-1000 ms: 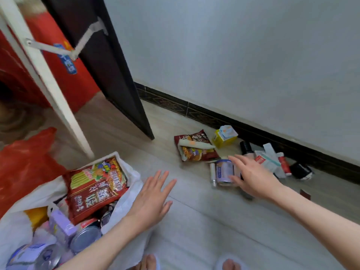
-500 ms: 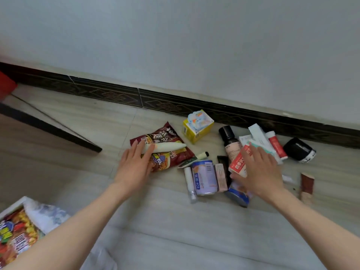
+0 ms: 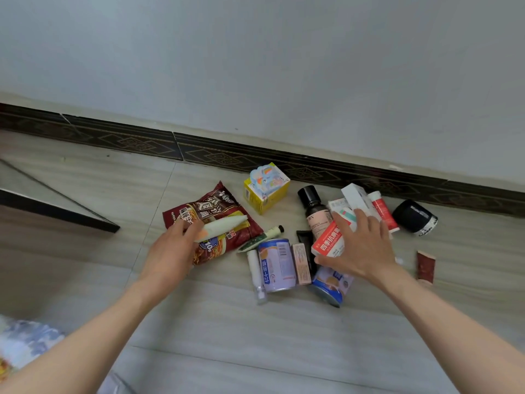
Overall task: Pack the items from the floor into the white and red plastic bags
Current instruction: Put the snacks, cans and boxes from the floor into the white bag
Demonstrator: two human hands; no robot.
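White bag (image 3: 25, 344) only just in view at my lower left corner, crumpled edge showing; red bag not in view. So whatever I lift has to travel back to my left.

Loose items lie in one scatter on the floor (image 3: 199, 322) near the skirting, some overlapping, which is why I have both arms out at once.

My left hand (image 3: 173, 251) is on the near corner of the red noodle packet (image 3: 216, 220). A white tube (image 3: 224, 227) lies across that packet, and my fingers curl over the tube's near end. I judge I am taking the tube, possibly the packet with it; how firm the hold is, I cannot tell.

Middle of the heap: yellow box (image 3: 267, 187) standing behind, purple can (image 3: 277, 264) on its side, a slim white tube and a small pink box touching it on either flank. Untouched.

My right hand (image 3: 359, 251) is spread fairly wide, fingers bent down over the red-and-white medicine box (image 3: 329, 241), thumb at its near edge — gripping it, I think. That box rests tilted on other things, a blue can (image 3: 331, 285) partly under my palm. Dark bottle (image 3: 314, 209) just behind; black jar (image 3: 416, 217) and a small brown sachet (image 3: 425, 265) well off to the right.
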